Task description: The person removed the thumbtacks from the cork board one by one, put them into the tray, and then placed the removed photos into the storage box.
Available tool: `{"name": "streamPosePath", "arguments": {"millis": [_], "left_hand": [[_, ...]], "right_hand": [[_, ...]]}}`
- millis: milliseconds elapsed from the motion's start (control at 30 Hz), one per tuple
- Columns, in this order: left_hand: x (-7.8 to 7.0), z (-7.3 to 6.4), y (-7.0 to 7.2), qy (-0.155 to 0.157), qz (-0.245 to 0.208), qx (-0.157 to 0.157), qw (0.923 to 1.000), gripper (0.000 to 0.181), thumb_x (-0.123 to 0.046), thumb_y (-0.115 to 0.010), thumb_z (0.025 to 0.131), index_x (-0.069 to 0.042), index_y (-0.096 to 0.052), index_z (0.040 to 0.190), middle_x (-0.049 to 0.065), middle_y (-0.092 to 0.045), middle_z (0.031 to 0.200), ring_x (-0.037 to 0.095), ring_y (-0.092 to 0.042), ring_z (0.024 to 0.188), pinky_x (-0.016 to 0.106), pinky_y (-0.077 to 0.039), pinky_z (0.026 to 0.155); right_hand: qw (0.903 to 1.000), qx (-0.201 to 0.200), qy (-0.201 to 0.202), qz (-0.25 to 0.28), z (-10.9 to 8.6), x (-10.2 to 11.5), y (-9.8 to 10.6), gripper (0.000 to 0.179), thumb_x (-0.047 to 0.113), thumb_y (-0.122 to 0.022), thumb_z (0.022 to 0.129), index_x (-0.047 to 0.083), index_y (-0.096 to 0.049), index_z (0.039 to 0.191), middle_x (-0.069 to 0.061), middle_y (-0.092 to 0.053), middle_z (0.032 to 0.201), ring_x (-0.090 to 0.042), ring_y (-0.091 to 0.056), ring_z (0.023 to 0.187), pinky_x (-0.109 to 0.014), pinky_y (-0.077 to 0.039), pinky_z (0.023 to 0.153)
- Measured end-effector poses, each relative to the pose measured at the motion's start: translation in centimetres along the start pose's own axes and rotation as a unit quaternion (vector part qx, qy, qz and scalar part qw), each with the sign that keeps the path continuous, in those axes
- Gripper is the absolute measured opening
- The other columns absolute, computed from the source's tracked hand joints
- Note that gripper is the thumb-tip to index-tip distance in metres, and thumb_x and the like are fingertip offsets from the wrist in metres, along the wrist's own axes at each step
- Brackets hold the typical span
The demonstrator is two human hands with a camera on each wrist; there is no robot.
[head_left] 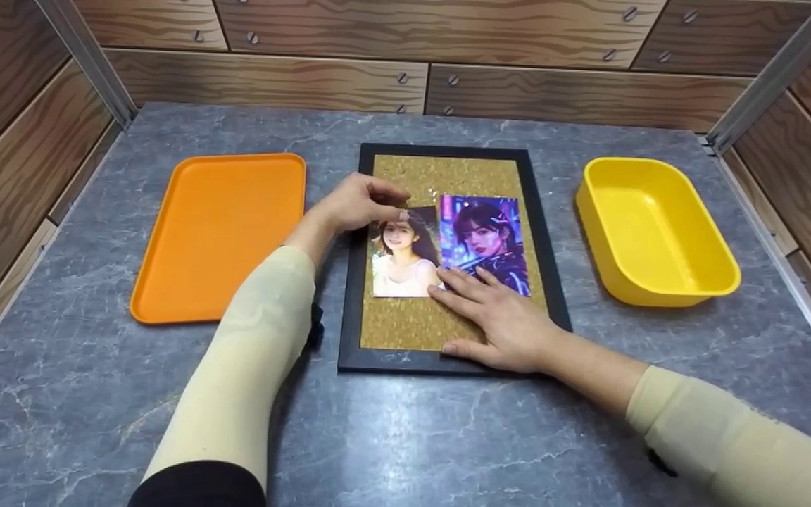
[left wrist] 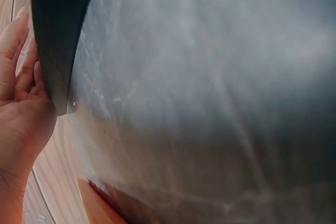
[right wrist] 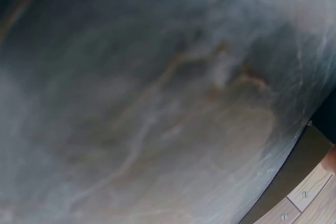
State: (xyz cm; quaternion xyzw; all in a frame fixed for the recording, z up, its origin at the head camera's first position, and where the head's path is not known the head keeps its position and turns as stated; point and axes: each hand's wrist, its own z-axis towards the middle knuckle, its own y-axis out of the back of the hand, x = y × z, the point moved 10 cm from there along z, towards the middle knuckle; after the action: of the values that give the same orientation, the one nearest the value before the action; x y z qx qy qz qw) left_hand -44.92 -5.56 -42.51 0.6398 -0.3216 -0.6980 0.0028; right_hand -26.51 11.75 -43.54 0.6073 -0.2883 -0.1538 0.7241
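Observation:
A cork board (head_left: 419, 324) in a black frame (head_left: 543, 239) lies on the table. On it, side by side, are a photo of a person in a white top (head_left: 402, 274) and a purple-blue illustrated picture card (head_left: 481, 218). My left hand (head_left: 353, 204) is at the upper left of the photo, its thumb over the top edge and its fingers bent; whether it pinches the photo is unclear. My right hand (head_left: 507, 320) lies flat with fingers spread, fingertips on the lower parts of both pictures and thumb near the frame's bottom edge.
An orange tray (head_left: 226, 232) lies left of the board, and a yellow tub (head_left: 659, 225) stands to its right. Wood-patterned panels (head_left: 321, 77) enclose the grey marbled table (head_left: 405, 429) at the back and sides. Small shiny specks show above the photo.

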Motion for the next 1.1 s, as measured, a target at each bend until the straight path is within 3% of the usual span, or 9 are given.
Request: {"name": "streamPosePath", "arguments": {"millis": [433, 1100], "left_hand": [[-0.22, -0.04, -0.7, -0.007, 0.028, 0.003, 0.9996, 0.036, -0.012, -0.084, 0.092, -0.005, -0.078, 0.127, 0.009, -0.075, 0.128, 0.018, -0.066, 0.116, 0.032, -0.05, 0.106], [-0.37, -0.13, -0.62, -0.012, 0.078, -0.01, 0.9968, 0.032, -0.013, -0.082, 0.094, -0.008, -0.079, 0.125, 0.007, -0.075, 0.128, 0.021, -0.065, 0.122, 0.034, -0.046, 0.112]], "right_hand": [[1.0, 0.004, -0.003, 0.001, -0.08, -0.09, -0.04, 0.083, 0.067, -0.055, 0.102, 0.019, -0.035, 0.167, -0.007, -0.024, 0.175, -0.028, -0.024, 0.16, -0.054, -0.016, 0.129], [0.9999, -0.01, 0.008, -0.005, 0.03, 0.06, 0.05, 0.084, 0.066, -0.056, 0.102, 0.018, -0.037, 0.167, -0.01, -0.027, 0.174, -0.03, -0.027, 0.158, -0.056, -0.018, 0.128]]}}
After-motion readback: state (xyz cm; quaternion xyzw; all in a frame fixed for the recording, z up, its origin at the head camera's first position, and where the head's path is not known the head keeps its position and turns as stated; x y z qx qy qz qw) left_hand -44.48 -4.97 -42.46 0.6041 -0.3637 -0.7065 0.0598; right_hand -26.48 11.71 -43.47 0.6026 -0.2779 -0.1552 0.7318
